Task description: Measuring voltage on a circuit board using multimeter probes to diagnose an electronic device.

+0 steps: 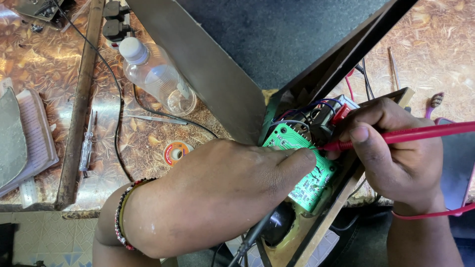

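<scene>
Two bare hands work close together over a green printed circuit board (302, 170) that sits inside an open dark wooden case (341, 64). The right hand (396, 153) is closed around a slim red plastic test probe (401, 135), pinched between thumb and fingers like a pen, its tip touching the upper part of the board. The left hand (222, 190), with a beaded bracelet (121, 215) at the wrist, lies over the board's near-left side, fingers curled and the forefinger resting on the green surface just below the probe tip; whether it grips anything underneath cannot be told. Just beyond the fingers, blue and red wires (316, 106) bunch at the top of the board. Further left of the left hand, on the patterned brown tabletop (148, 143), lie a small reel of solder wire (175, 152), a clear plastic bottle with a white cap (156, 74), and a small screwdriver (86, 148).
</scene>
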